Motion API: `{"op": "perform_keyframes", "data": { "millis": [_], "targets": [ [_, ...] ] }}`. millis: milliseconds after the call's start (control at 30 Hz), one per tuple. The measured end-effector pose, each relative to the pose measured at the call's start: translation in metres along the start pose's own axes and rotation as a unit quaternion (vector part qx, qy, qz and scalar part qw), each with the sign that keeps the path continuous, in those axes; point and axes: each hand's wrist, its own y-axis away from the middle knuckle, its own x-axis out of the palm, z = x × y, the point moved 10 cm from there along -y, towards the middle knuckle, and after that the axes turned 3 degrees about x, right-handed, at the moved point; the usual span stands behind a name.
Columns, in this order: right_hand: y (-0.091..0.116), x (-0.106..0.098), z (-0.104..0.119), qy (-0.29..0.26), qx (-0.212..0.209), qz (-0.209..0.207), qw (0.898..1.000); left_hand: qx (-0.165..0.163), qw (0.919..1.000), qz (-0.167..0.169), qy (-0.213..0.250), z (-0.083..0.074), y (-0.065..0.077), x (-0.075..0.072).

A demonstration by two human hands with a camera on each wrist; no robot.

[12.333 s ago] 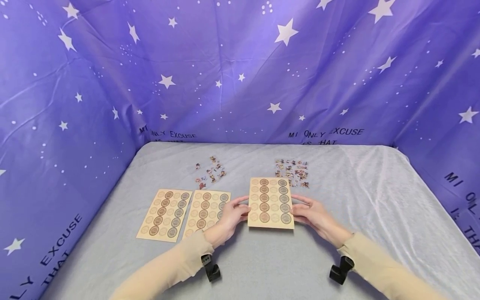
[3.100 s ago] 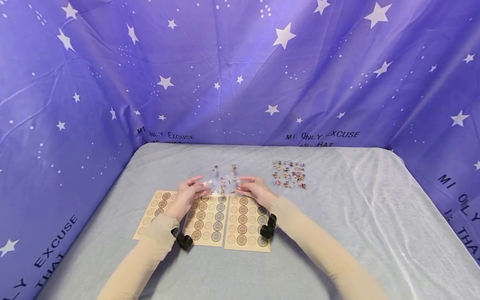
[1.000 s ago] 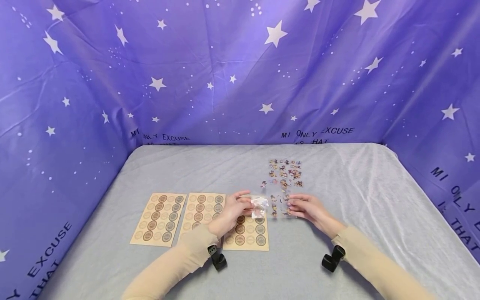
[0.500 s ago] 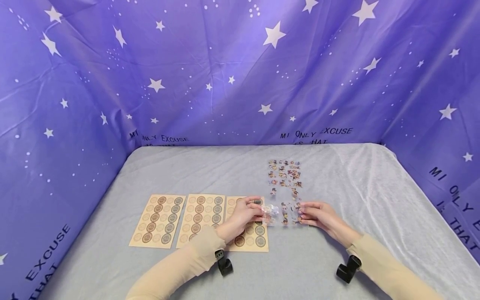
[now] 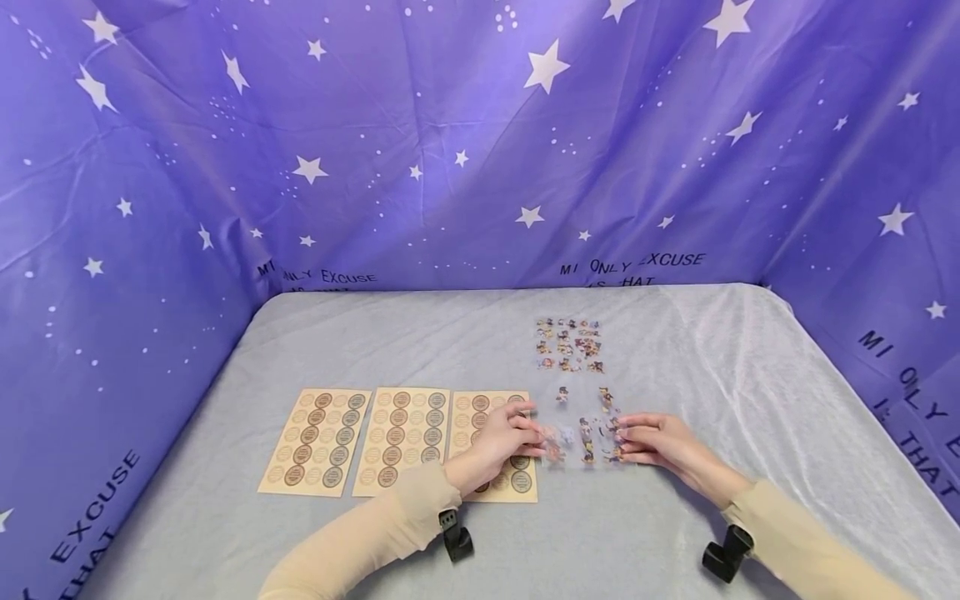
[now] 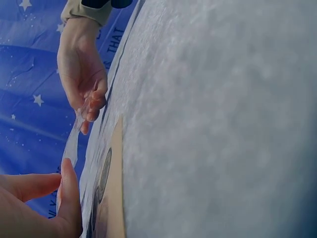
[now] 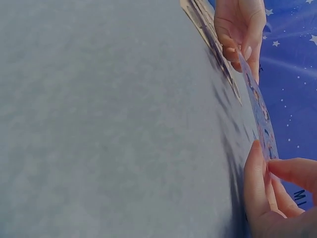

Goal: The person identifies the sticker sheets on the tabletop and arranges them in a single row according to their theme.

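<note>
A clear sticker sheet (image 5: 587,446) with small cartoon figures is stretched between both hands. My left hand (image 5: 504,442) pinches its left edge between thumb and fingers, while my right hand (image 5: 671,446) pinches the right edge. In the right wrist view the sticker sheet (image 7: 261,109) is held raised, with shadows on the cloth below. Farther back lies a second clear sticker sheet (image 5: 567,345) with rows of figures. Under and beside my left wrist is a tan sheet of round labels (image 5: 480,403), partly hidden by that hand.
Two more tan label sheets, the middle one (image 5: 401,417) and the left one (image 5: 315,437), lie in a row to the left. Grey cloth (image 5: 712,358) covers the table. A purple starry curtain (image 5: 420,125) encloses the back and sides.
The third tan sheet was set down beside the other two. The clear sticker sheet was lifted from the back left and carried right; lately both hands move it slightly right and nearer.
</note>
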Motion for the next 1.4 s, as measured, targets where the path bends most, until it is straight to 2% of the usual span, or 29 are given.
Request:
{"op": "perform_keyframes", "data": {
  "millis": [200,400,800,1167,1400],
  "targets": [
    [0.0037,-0.0059,-0.0022,0.034,0.007,-0.015,0.999,0.005,0.9999,0.008,0.009,0.0030,0.0014,0.0046],
    [0.0046,-0.0084,-0.0019,0.075,0.009,-0.031,0.997,0.013,0.9999,0.002,-0.009,0.0040,0.0011,0.0054],
    [0.0043,-0.0045,0.0026,0.141,-0.007,-0.023,0.990,-0.006,0.9998,-0.001,-0.021,0.0084,0.0033,0.0066],
    [0.0040,-0.0023,0.0020,0.177,-0.016,-0.013,0.984,0.002,0.9990,-0.006,-0.044,0.0076,0.0044,0.0066],
    [0.0039,-0.0026,0.0049,0.218,-0.030,-0.015,0.975,0.015,0.9969,-0.006,-0.077,0.0048,0.0068,0.0061]
  ]
}}
